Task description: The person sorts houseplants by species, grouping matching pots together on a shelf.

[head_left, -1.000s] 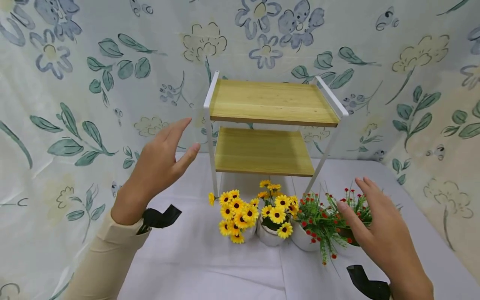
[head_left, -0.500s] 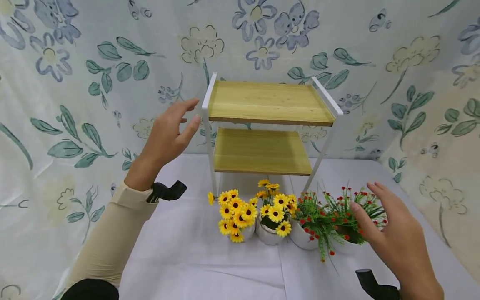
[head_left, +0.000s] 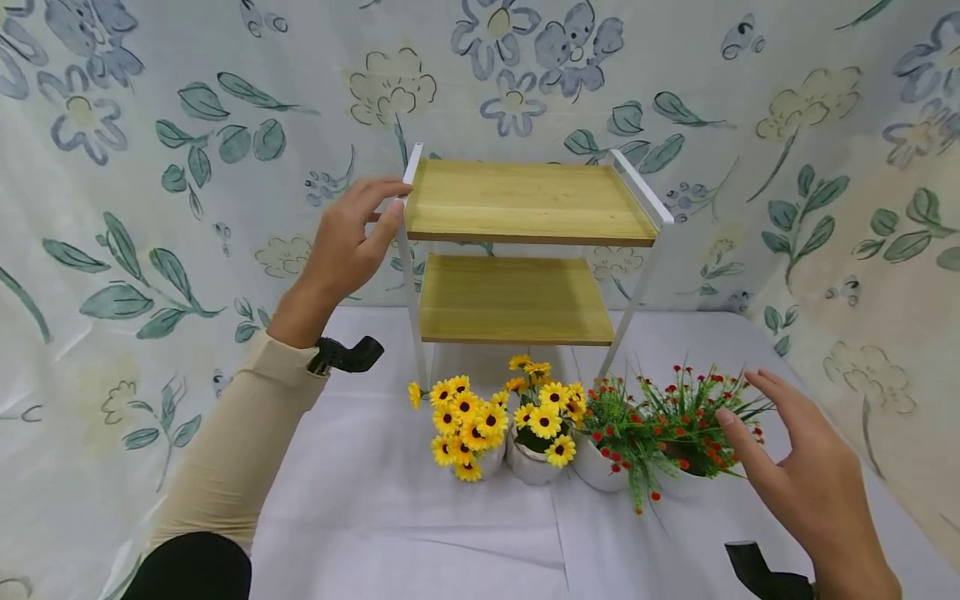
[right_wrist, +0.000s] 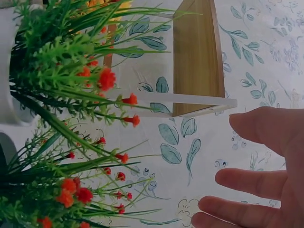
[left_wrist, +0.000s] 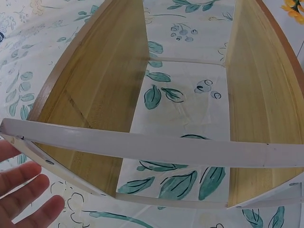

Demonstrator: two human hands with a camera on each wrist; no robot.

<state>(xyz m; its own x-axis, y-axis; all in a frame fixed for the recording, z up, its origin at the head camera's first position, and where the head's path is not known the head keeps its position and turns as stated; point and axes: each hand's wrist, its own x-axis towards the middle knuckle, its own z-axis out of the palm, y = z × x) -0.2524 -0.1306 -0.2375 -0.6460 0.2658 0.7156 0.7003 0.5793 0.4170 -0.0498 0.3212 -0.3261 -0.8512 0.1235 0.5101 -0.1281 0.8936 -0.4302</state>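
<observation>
A two-tier shelf rack (head_left: 525,198) with wooden boards and a white frame stands against the back cloth. My left hand (head_left: 343,246) is at the left end of its top tier, index fingertip at the white side rail (head_left: 411,163). In the left wrist view, spread fingers (left_wrist: 26,202) lie beside the rack's corner; whether they touch it I cannot tell. My right hand (head_left: 813,471) is held with fingers apart and holds nothing. Just left of it are potted plants with small red flowers (head_left: 693,417); in the right wrist view the green stems (right_wrist: 61,85) are apart from the fingers.
Two pots of yellow sunflowers (head_left: 468,425), (head_left: 546,421) stand in front of the rack, left of a red-flowered plant in a white pot (head_left: 600,467). A white cloth (head_left: 420,533) covers the table. Flower-printed fabric (head_left: 300,125) hangs behind and at the sides.
My left hand has moved up and right to the rack's top left rail. The right hand has shifted slightly right, away from the red-flowered plants. The rack and pots stand as before.
</observation>
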